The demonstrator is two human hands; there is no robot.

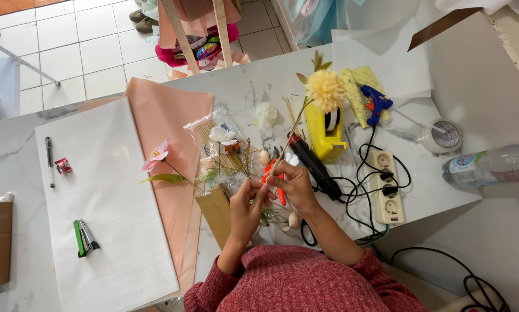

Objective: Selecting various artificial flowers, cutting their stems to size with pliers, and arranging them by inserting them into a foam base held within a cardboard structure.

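Your right hand (294, 186) has its fingers pinched together around the lower end of a thin wooden stick stem (286, 141), and your left hand (249, 203) meets it from the other side, fingertips closed on the same stretch of stem just below the right-hand grip. The two hands touch at that point, so neither is nearer; both are already on it.

From your fingers the stem runs up and away from you, leaning to the right, and ends in a fluffy pale yellow artificial flower head (325, 90) that hangs over the yellow tape dispenser (324, 132). That is its long axis: near end in your fingers, bloom at the far end, well apart from your hands.

Just beside the grip, an orange-handled pair of scissors (278, 184) shows below your fingers. Left of your hands lie a pink artificial flower with a green leaf (157, 156), a white artificial flower (222, 135) and a clear bag of wooden skewers (210, 134), all on peach wrapping paper (167, 115). To your right a black heat tool (311, 163) lies diagonally beside a white power strip (385, 186), with a blue glue gun (376, 103) further back on the white marble-patterned table (259, 81).
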